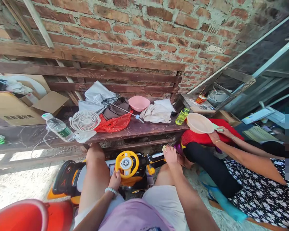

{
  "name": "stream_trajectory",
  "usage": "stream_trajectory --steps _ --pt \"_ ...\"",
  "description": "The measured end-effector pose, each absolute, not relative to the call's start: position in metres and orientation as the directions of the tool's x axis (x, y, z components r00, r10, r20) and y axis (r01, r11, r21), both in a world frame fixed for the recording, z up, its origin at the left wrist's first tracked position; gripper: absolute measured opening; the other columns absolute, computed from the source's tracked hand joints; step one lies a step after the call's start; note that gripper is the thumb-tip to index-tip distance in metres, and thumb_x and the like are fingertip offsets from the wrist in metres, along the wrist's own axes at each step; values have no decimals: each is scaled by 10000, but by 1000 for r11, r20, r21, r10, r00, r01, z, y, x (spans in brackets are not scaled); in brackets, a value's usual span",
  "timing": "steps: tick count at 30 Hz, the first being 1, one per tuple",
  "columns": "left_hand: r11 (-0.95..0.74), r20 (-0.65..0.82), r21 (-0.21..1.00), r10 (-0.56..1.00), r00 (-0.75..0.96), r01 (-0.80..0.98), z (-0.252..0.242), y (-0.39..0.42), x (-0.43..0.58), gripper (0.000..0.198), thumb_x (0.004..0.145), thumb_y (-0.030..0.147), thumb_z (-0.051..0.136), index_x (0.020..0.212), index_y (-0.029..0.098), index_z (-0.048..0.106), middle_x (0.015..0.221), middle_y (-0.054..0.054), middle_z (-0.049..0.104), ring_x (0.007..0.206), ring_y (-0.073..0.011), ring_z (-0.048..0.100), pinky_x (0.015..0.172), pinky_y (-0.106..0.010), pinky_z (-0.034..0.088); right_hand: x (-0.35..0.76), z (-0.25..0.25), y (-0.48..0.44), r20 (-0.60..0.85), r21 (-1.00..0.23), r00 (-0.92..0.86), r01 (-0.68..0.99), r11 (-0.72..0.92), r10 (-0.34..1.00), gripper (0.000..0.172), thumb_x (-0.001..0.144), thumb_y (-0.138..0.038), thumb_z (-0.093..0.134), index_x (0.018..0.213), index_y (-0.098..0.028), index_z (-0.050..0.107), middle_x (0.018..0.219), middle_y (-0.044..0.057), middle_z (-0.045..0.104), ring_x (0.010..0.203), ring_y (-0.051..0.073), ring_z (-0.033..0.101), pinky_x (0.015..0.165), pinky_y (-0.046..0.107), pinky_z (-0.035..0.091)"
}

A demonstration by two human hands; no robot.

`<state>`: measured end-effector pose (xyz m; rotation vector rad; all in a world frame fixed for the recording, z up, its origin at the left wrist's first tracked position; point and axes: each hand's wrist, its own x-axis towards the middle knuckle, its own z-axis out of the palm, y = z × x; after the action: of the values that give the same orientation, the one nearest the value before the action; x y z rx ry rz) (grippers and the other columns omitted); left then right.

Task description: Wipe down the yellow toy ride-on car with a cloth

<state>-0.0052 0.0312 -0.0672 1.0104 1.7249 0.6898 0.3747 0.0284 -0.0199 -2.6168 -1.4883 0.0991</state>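
Observation:
Between my knees is a black and yellow toy vehicle with a yellow steering wheel [126,164]. My left hand [115,181], with a beaded bracelet at the wrist, is closed at the wheel's lower left rim. Above my right knee, my right hand [170,156] has its fingers closed. A small pale yellow bit shows at its fingertips, too small to name. A black bar with a light strip [156,156] ends beside this hand.
The bench [144,129] ahead holds a white fan [85,121], water bottle [60,128], silver umbrella [97,93], pink bowl [139,103] and green bottle [182,116]. At right, a person's hands are by a pale basin [199,123]. A red bucket [16,218] stands lower left.

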Motion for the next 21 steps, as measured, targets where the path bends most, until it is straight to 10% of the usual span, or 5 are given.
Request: stream_trajectory --steps 16,21 --pt "532 -510 789 846 -154 308 -79 34 -5 181 888 345 519 752 229 547 767 -78 702 807 -252 737 757 -379 642 291 0 27 95 -784 395 596 -176 914 382 951 -367 535 1245 -218 729 1123 84 744 1015 227 666 952 360 519" --pt "486 -465 794 872 -149 365 -74 33 -4 253 856 459 604 752 240 532 745 -63 690 871 -272 733 804 -409 640 284 8 29 98 -646 146 761 -48 984 465 865 -426 724 1310 -293 719 1304 85 680 1187 264 592 1057 395 462"
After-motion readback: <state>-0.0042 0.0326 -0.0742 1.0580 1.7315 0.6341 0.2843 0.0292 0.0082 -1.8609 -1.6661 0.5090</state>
